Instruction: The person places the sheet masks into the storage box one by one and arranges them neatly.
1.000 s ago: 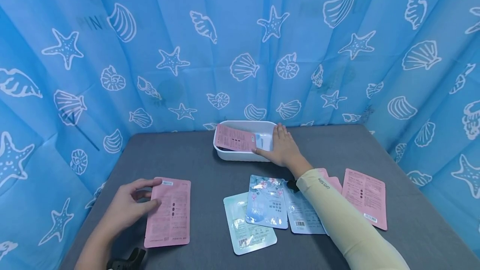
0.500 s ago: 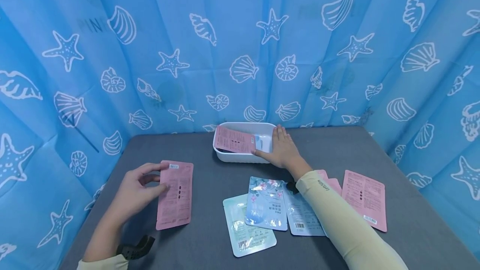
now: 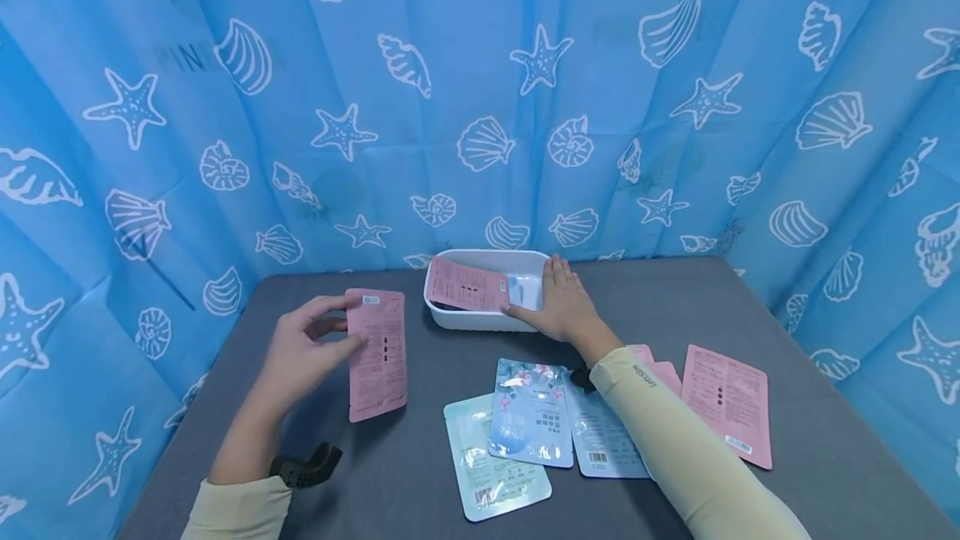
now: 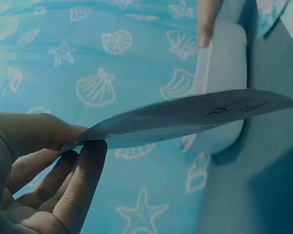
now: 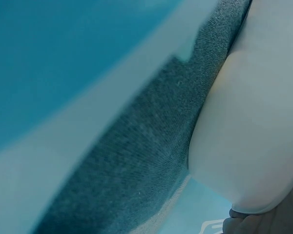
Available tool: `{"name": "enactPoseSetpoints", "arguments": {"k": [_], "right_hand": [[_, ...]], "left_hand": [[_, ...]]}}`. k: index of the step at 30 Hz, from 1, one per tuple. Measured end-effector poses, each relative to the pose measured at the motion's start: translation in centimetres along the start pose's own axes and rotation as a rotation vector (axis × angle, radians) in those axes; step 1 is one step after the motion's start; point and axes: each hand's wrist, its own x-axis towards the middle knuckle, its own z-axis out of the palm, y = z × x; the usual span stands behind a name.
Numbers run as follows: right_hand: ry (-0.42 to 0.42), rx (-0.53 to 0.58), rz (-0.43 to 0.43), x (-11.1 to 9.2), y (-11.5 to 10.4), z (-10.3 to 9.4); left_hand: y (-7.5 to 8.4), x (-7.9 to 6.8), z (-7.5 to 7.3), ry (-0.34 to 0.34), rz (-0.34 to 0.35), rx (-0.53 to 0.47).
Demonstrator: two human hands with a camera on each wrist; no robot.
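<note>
My left hand (image 3: 303, 352) pinches a pink sheet mask packet (image 3: 384, 377) by its left edge, between thumb and fingers. The packet stands tilted above the table; the left wrist view shows the packet (image 4: 185, 117) edge-on and slightly bowed. At the back, a white plastic basin (image 3: 468, 321) has another pink packet (image 3: 468, 283) in it, with something bluish partly hidden beside it. My right hand (image 3: 562, 307) rests on the basin's right front corner, fingers straight along the right side and thumb at the front rim. In the right wrist view the basin's wall (image 5: 254, 112) fills the right side.
On the grey table (image 3: 420, 490) lie a mint-green packet (image 3: 495, 477), a blue floral packet (image 3: 532, 415) overlapping it, a pale blue packet (image 3: 603, 436) and a pink packet (image 3: 726, 402). More pink packets are partly under the right sleeve. A shell-patterned blue curtain (image 3: 450, 90) hangs behind.
My left hand has lifted the pink packet off the table and carried it right and toward the basin, tilting it more upright. The right hand stays at the basin.
</note>
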Motion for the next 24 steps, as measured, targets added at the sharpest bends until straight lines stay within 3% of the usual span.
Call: {"name": "enactPoseSetpoints", "arguments": {"k": [15, 24], "right_hand": [[0.002, -0.003, -0.006, -0.1, 0.1, 0.0], [-0.020, -0.007, 0.000, 0.0, 0.1, -0.1]], "left_hand": [[1.2, 4.0, 2.9, 0.087, 0.044, -0.105], [1.0, 6.4, 5.8, 0.295, 0.160, -0.243]]}}
